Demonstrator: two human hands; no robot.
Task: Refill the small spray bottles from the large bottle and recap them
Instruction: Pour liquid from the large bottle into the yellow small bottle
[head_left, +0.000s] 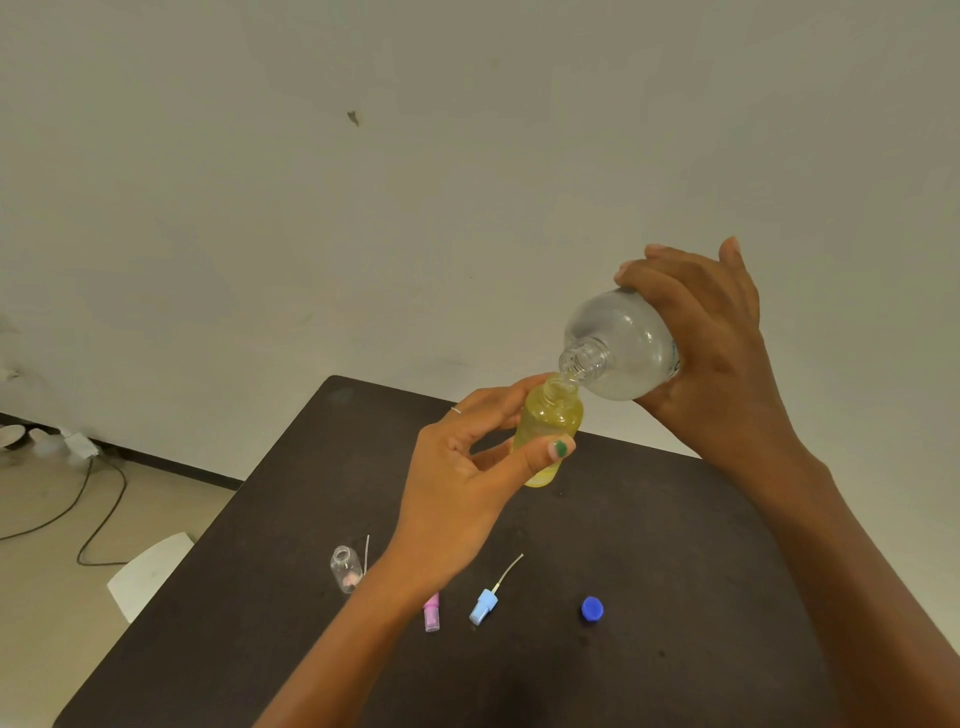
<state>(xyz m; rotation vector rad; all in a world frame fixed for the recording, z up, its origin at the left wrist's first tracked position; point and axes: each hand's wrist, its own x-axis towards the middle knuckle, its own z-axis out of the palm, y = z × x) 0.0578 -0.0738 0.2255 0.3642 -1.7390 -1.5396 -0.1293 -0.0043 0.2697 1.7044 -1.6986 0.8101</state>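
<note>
Pouring, right hand gripping large bottle, left hand pinching yellow spray bottle

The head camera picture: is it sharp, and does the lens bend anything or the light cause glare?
Head view: mostly sharp and evenly lit, the wide lens making the table edges splay outward; soft highlights, no harsh glare, on the large bottle the right hand tilts over the yellow bottle the left hand holds.

Perhaps a home: bare wall, dark table.
</note>
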